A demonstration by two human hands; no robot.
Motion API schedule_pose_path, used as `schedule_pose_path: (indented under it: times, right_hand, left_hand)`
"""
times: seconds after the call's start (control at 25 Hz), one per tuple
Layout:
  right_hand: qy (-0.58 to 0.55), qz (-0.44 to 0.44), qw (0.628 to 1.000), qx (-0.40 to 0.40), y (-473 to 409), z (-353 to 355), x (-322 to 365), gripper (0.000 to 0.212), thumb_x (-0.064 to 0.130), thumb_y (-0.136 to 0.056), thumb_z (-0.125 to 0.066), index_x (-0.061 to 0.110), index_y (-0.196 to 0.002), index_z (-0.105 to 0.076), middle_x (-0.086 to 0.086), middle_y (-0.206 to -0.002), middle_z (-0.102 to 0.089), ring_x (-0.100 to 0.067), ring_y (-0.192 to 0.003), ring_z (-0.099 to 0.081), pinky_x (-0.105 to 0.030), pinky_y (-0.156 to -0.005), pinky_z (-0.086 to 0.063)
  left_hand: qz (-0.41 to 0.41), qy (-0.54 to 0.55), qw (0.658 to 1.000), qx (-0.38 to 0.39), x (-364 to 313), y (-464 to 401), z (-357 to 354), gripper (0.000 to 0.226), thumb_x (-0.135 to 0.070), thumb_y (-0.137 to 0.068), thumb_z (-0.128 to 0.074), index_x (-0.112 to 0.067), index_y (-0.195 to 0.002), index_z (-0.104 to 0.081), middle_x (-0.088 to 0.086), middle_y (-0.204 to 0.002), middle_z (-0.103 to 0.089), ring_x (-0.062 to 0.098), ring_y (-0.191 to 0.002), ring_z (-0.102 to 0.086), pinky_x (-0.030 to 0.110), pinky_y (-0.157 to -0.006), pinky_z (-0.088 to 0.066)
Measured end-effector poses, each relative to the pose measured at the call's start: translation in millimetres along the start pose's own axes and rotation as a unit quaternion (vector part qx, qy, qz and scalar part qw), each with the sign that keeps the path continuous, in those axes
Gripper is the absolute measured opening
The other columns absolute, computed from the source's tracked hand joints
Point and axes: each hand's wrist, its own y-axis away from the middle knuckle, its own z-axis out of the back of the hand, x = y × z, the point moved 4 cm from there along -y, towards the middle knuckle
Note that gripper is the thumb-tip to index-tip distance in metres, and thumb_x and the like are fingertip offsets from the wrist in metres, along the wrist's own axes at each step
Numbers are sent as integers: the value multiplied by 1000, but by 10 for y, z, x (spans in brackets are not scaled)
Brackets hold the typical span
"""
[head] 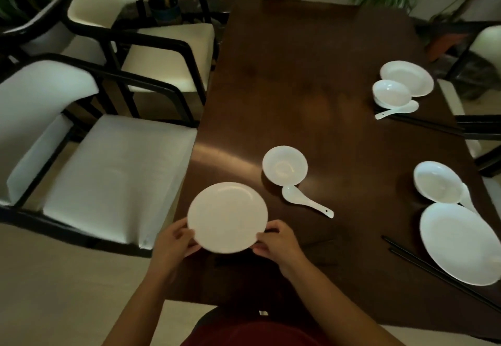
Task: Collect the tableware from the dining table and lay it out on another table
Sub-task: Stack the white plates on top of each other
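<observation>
Left hand (173,240) & right hand (273,245) both grasping 1st plate (227,216) at tabletop (298,74) near edge. Early stage: bowl (284,165) w/ spoon (305,201) next, then two full settings far right uncollected.

Dim, soft indoor light; a pale sheen on the table (225,153) mid-frame; chairs (108,172) at left smeared; edges bowed by wide-angle distortion.
</observation>
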Motion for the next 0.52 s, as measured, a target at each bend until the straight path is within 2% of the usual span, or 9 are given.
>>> schedule_pose_path:
  times: [0.12, 0.24, 0.4, 0.52]
  right_hand:
    - [-30, 60, 998, 15, 232, 129, -7, 13, 7, -85, -60, 10, -96, -54, -5, -80, -69, -13, -69, -69, -20, -54, -54]
    - [-74, 144, 987, -5, 414, 544, 166, 12, 4, -86, -59, 9, -95, -54, -2, -68, -69, -10, -64, -68, -20, -55, -54]
    - [-97, 225, 967, -66, 489, 1327, 492, 13, 2, -86, -58, 9, -96, -54, -6, -73, -70, -11, -66, -68, -21, -55, -55]
    - [-112, 233, 958, -122, 333, 1962, 662, 13, 4, -86, -60, 13, -93, -55, -5, -74, -70, -12, -69, -70, -20, -55, -55]
  left_hand:
    - [-47, -2, 999, -3, -135, 211, -1, 35, 0, -87, -54, -16, -119, -58, -1, -90, -68, 18, -86, -65, 24, -61, -56]
    - [-93, 19, 995, 32, -444, 346, -402, 36, -1, -87, -56, -24, -113, -60, -4, -88, -69, 13, -81, -67, 20, -56, -56]
    - [-125, 42, 986, 105, -830, 378, -1270, 39, -3, -87, -56, -31, -114, -57, -8, -84, -72, 11, -79, -70, 18, -56, -56]
    - [-117, 47, 984, 128, -959, 299, -2008, 38, -5, -89, -55, -29, -117, -57, -1, -88, -70, 15, -84, -67, 19, -58, -57]
